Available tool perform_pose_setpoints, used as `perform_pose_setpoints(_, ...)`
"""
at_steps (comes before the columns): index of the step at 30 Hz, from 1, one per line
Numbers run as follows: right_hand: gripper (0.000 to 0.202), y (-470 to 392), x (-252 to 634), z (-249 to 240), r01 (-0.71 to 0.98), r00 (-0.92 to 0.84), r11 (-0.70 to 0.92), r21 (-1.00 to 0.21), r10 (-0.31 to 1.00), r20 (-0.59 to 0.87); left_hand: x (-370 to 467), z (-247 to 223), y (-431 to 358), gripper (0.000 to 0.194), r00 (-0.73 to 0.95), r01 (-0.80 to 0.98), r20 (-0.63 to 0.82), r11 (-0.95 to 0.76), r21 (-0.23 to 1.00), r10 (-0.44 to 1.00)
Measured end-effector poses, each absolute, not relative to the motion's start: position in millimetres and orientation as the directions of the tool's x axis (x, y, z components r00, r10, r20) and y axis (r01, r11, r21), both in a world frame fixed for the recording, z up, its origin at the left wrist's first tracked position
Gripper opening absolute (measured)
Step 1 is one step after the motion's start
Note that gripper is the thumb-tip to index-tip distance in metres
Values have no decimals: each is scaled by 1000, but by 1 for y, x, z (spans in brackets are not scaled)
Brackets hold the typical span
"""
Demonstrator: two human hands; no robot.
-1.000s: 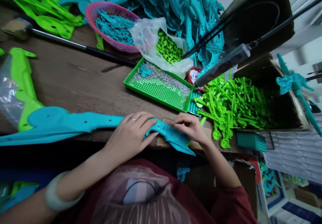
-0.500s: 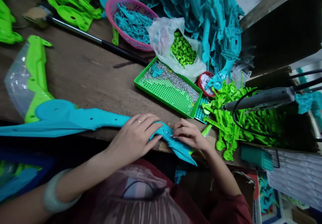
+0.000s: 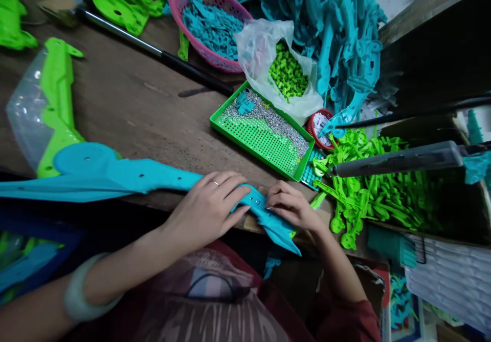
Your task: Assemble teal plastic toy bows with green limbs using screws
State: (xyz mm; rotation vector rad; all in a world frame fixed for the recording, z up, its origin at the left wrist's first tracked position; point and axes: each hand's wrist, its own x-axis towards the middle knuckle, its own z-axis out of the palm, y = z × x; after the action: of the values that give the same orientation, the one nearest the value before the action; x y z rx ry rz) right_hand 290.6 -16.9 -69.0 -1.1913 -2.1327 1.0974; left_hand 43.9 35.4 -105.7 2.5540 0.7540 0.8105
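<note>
Blue part (image 3: 123,175) is laid along the near edge of the tabletop (image 3: 149,106), overlapping a green piece (image 3: 59,104) at the left. It is grasped from above by the left hand (image 3: 210,206), the grip closed between thumb and fingers. Its other end is met by the bent fingers of the right hand (image 3: 289,207); whether anything is pinched in that grip cannot be told. Beyond, a green tray (image 3: 263,145) is placed beside a plastic bag (image 3: 255,47).

Tray (image 3: 261,149) btwn bag (image 3: 256,50) & part (image 3: 163,176)
</note>
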Motion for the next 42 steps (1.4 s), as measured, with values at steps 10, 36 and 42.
perform_pose_setpoints(10,7,-14,290,-66,460,-542,304,-834,840,8,44,-105,35,25,701,377,410,-791,481,584)
perform_pose_setpoints(36,14,-23,286,-55,711,-553,345,-613,813,-184,45,-104,33,21,697,399,372,-763,509,612)
perform_pose_setpoints(42,11,44,239,0,635,-578,424,-645,815,-34,59,-105,20,27,673,403,389,-752,521,630)
